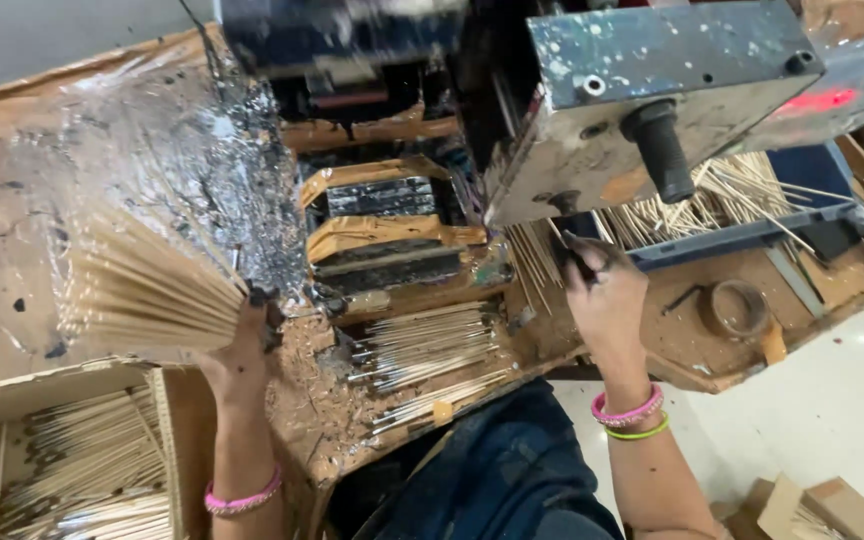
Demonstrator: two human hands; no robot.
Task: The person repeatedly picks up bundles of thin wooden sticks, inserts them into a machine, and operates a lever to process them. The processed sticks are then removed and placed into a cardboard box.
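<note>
Two hands work at a grimy wooden bench (pixel 12 250) seen from above. The left hand (pixel 242 335) is closed around one end of a thick bundle of thin sticks (pixel 142 285), which fans out to the left of the fist and is blurred. The right hand (pixel 602 295) reaches up toward a paint-spattered metal machine (pixel 652 90), its fingertips pinched on a few sticks (pixel 534 262) hanging just under the machine's lower edge. The hands are well apart, with a small pile of dark-tipped sticks (pixel 427 345) lying on the bench between them. A cardboard box (pixel 82 470) of more sticks sits below the left hand. Behind the right hand, loose sticks fill a blue tray (pixel 742 235). Each wrist wears pink bangles.
</note>
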